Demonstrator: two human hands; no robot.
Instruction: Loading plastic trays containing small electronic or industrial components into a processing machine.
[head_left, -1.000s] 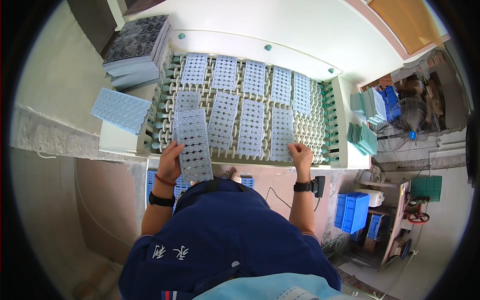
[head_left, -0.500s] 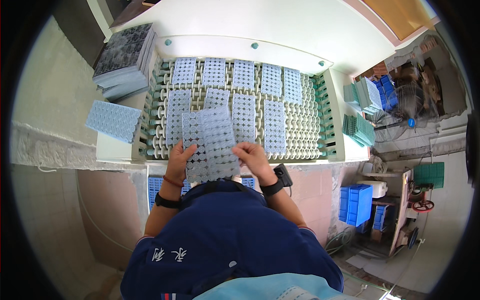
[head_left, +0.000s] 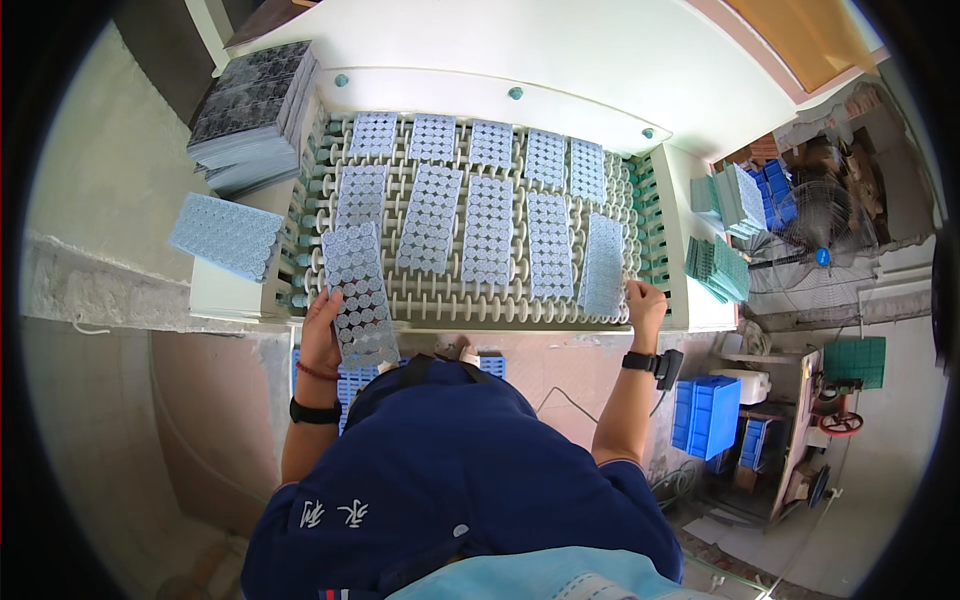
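My left hand [head_left: 320,330] grips the left edge of a grey-blue circuit board panel [head_left: 358,290] made up of joined discs, near the front left of the roller conveyor. Whether more than one panel is in that hand, I cannot tell. On the right, my right hand [head_left: 646,306] has its fingers closed at the lower right corner of another circuit board panel [head_left: 603,262], which rests on the white rollers [head_left: 450,305]. Similar panels lie on the conveyor in two rows, such as one in the middle [head_left: 487,228].
A tall stack of panels [head_left: 250,115] stands at the back left, with a single panel [head_left: 226,237] on the ledge nearer me. Greenish panels [head_left: 716,268] stand beyond the right frame. Further right are a fan [head_left: 815,215] and blue crates [head_left: 706,415].
My right hand has moved right with a panel, which now lies at the conveyor's right end. My left hand has shifted left with its panel. The panels on the rollers have moved slightly away from me.
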